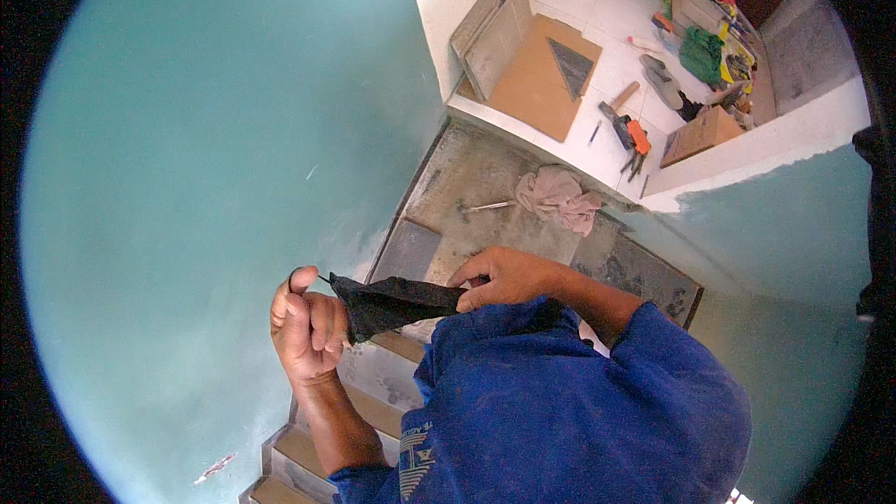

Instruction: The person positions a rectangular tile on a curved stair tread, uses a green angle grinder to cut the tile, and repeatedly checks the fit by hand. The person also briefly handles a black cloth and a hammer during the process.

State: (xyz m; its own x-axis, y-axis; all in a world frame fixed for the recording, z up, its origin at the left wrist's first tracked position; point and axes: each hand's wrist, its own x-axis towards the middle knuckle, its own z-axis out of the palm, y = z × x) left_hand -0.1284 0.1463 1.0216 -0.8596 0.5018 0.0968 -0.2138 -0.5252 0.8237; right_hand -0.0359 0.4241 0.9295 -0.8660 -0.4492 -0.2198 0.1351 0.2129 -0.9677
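Observation:
A black cloth item with a thin cord at its left end, perhaps a face mask, is stretched between my two hands in front of my blue shirt. My left hand grips the left end, fingers curled around the cloth and cord. My right hand pinches the right end between thumb and fingers. Below them, stair treads are partly hidden by my body.
A teal wall rises at left. A concrete landing holds a pinkish rag. The white tiled ledge carries cardboard, a hammer, orange-handled tools, a box and other clutter.

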